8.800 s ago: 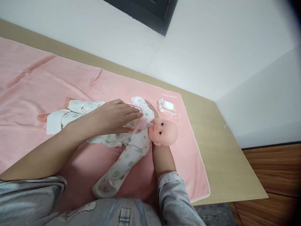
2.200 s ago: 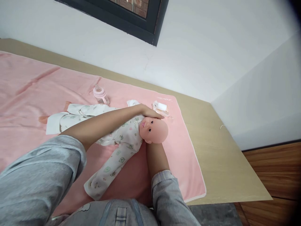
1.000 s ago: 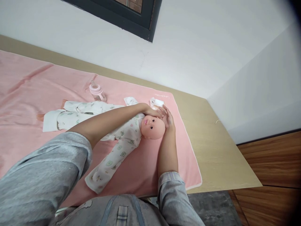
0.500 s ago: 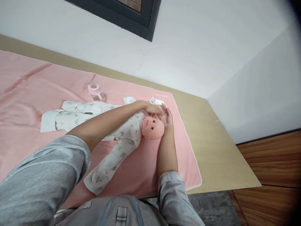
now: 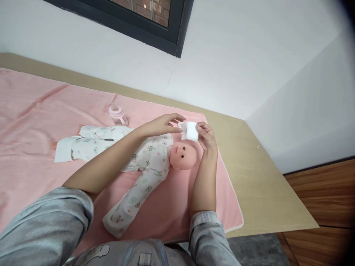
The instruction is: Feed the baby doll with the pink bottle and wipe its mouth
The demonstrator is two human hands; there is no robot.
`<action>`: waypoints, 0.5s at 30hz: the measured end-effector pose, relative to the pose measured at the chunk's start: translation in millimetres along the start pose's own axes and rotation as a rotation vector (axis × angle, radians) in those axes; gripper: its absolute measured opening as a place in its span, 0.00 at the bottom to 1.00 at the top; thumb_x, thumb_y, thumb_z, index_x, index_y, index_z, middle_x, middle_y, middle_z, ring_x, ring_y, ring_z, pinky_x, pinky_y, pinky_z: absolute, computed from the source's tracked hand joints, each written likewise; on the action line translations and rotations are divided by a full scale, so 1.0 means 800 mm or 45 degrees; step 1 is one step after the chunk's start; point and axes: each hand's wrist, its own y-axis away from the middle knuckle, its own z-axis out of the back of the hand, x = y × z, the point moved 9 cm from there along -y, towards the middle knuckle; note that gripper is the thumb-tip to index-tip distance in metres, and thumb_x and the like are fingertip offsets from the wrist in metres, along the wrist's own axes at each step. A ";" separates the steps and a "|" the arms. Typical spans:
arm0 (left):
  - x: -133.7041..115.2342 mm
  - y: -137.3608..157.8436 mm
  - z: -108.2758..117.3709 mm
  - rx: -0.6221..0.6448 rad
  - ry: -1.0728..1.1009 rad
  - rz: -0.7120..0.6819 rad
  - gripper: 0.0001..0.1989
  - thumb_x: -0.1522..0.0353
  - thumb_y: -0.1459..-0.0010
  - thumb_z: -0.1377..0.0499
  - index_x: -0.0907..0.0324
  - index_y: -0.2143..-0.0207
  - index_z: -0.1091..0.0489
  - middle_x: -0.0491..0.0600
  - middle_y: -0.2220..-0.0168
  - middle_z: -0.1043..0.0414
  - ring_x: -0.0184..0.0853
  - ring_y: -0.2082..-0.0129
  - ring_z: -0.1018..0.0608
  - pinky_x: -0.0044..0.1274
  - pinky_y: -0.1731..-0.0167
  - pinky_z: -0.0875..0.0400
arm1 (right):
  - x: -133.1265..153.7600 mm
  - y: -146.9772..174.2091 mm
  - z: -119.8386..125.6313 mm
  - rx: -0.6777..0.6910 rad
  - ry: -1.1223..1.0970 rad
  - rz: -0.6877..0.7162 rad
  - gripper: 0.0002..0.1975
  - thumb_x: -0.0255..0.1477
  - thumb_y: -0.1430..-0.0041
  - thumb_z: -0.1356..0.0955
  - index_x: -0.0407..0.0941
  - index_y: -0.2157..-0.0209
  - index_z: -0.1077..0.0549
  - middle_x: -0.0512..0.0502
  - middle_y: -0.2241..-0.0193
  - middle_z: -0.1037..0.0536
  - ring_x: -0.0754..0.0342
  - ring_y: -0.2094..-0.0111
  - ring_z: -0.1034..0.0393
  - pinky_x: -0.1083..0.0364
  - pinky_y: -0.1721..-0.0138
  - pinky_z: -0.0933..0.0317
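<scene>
Right hand (image 5: 206, 137) pinches white pad (image 5: 192, 132) at its edge; left hand (image 5: 164, 124), fingers spread, contact unclear. Grip lightly, clear of doll (image 5: 148, 159).

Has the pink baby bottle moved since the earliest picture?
Yes: judged against the table, the bottle has gone leftward and toward the wall, away from the doll.
</scene>
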 end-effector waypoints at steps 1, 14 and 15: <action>-0.001 0.005 -0.002 0.027 0.044 -0.016 0.28 0.58 0.42 0.37 0.59 0.42 0.34 0.55 0.40 0.35 0.43 0.43 0.29 0.33 0.46 0.33 | 0.008 0.003 -0.012 0.043 0.056 0.001 0.18 0.39 0.60 0.21 0.46 0.73 0.28 0.53 0.72 0.29 0.60 0.72 0.35 0.60 0.71 0.37; 0.000 0.052 0.000 0.083 0.255 0.042 0.11 0.60 0.45 0.32 0.60 0.67 0.22 0.46 0.68 0.24 0.35 0.67 0.24 0.23 0.66 0.30 | 0.038 0.029 -0.099 0.381 0.348 -0.056 0.14 0.38 0.50 0.24 0.48 0.62 0.25 0.51 0.67 0.27 0.60 0.72 0.35 0.59 0.71 0.38; -0.007 0.054 0.005 0.035 0.247 -0.024 0.10 0.61 0.46 0.31 0.59 0.67 0.22 0.47 0.66 0.24 0.36 0.65 0.24 0.24 0.64 0.30 | 0.040 0.029 -0.102 0.359 0.341 -0.043 0.15 0.37 0.50 0.24 0.48 0.62 0.25 0.50 0.64 0.26 0.61 0.72 0.36 0.59 0.72 0.38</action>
